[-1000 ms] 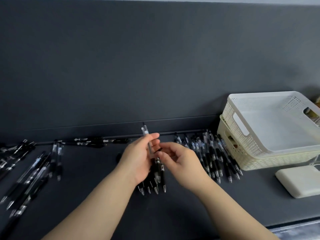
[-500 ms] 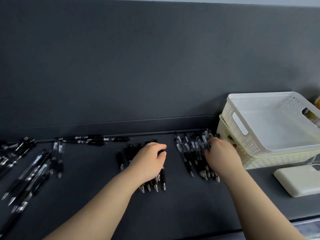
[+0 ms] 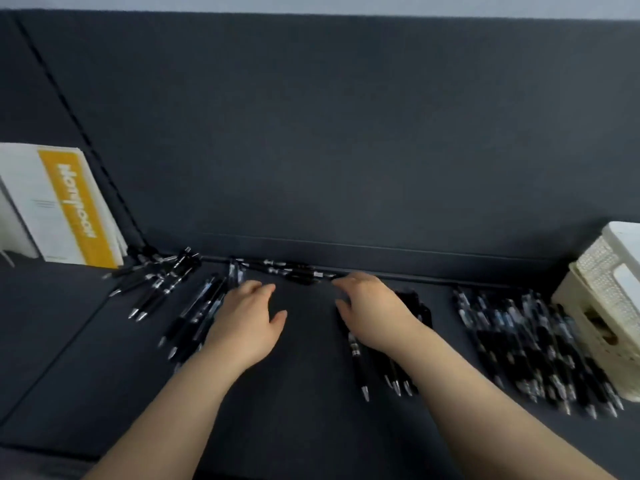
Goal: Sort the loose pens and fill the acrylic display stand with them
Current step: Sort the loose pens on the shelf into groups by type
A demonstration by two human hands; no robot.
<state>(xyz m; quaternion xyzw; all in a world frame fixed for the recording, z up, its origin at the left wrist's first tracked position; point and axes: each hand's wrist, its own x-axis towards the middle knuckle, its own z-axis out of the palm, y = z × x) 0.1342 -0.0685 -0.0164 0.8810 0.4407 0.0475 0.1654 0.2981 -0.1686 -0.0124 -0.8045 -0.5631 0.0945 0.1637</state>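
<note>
We see black pens, silver tips, clear upper barrels, flat on dark desk (image 3: pixel 304 410). Grip: left hand (image 3: pixel 247 323) fingers relaxed, slightly spread, over left group (image 3: pixel 194 320), gripping nothing; right hand (image 3: pixel 374 313) fingers loosely bent, over middle group (image 3: pixel 360 362), holding nothing we can see. We count five clusters: those two, far-left pile (image 3: pixel 162 282), back row (image 3: pixel 291 271) by wall, right pile (image 3: pixel 533 348); two stacked baskets (image 3: pixel 588 306). Single pens too blurred to count.

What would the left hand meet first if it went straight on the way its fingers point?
Probably the row of pens lying along the foot of the dark back panel. The left hand points away and slightly right over bare surface; blur makes depth uncertain.
</note>
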